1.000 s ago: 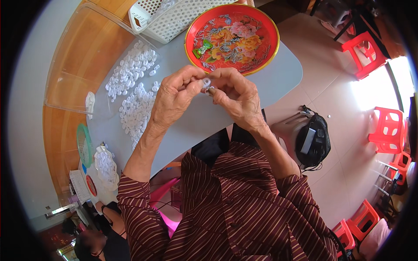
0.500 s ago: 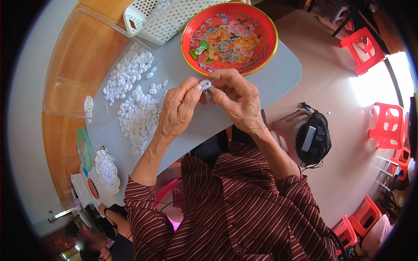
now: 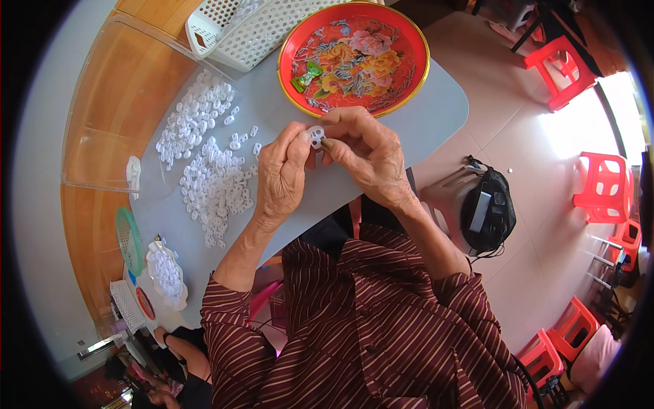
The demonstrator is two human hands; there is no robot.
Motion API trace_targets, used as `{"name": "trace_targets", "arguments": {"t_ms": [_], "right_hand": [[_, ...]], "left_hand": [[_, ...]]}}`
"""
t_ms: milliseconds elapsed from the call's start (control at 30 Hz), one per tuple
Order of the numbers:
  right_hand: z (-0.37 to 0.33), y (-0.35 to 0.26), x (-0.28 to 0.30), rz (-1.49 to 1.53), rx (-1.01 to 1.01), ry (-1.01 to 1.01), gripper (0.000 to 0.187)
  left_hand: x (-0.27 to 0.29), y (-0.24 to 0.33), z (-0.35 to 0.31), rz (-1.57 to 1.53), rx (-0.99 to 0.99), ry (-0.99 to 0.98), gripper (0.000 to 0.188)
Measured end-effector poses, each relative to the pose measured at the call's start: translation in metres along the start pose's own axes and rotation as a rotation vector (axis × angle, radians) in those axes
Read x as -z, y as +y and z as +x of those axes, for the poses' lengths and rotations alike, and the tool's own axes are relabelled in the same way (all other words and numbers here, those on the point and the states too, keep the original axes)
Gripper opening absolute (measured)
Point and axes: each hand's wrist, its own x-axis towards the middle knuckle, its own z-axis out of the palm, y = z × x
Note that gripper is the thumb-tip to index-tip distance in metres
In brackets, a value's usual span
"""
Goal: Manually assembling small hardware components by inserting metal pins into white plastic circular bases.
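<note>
Above the table edge, a small white plastic piece with round holes (image 3: pixel 317 138) is pinched between the fingertips of both hands. My left hand (image 3: pixel 282 167) grips it from one side, with the thumb on top. My right hand (image 3: pixel 371 155) presses its thumb tip against the other side, fingers curled behind. Some of the fingertips are hidden. Left of my hands lie a heap of small white oval pieces (image 3: pixel 197 109) and a heap of flat white pieces (image 3: pixel 214 187). Beyond my hands stands a round red floral tray (image 3: pixel 422 75) strewn with many small metal pins.
A green wrapper (image 3: pixel 306 78) lies in the tray. A white perforated basket (image 3: pixel 255 45) and a clear plastic box (image 3: pixel 88 187) stand on the table (image 3: pixel 443 102). A scalloped dish (image 3: pixel 178 273) holds white pieces. Red stools (image 3: pixel 603 187) and a black bag (image 3: pixel 492 218) are at right; another person sits lower left.
The white piece has turned so its holes face up more, and my fingers have shifted slightly on it. The whole view has moved a little.
</note>
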Motion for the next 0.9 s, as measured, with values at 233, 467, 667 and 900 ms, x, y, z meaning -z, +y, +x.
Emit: {"name": "trace_targets", "arguments": {"t_ms": [233, 467, 667, 900], "right_hand": [[0.001, 0.001, -0.001, -0.011, -0.015, 0.042, 0.025], [0.001, 0.002, -0.001, -0.035, -0.051, 0.045, 0.029], [0.002, 0.003, 0.001, -0.262, 0.067, -0.066, 0.038], [0.003, 0.000, -0.003, -0.339, 0.097, -0.047, 0.035]], "left_hand": [[-0.001, -0.003, 0.001, -0.014, -0.001, -0.022, 0.022], [-0.004, -0.009, 0.006, 0.040, -0.132, 0.023, 0.016], [-0.005, -0.014, 0.001, -0.096, -0.039, 0.073, 0.019], [-0.004, -0.018, -0.002, -0.126, -0.035, 0.045, 0.021]]}}
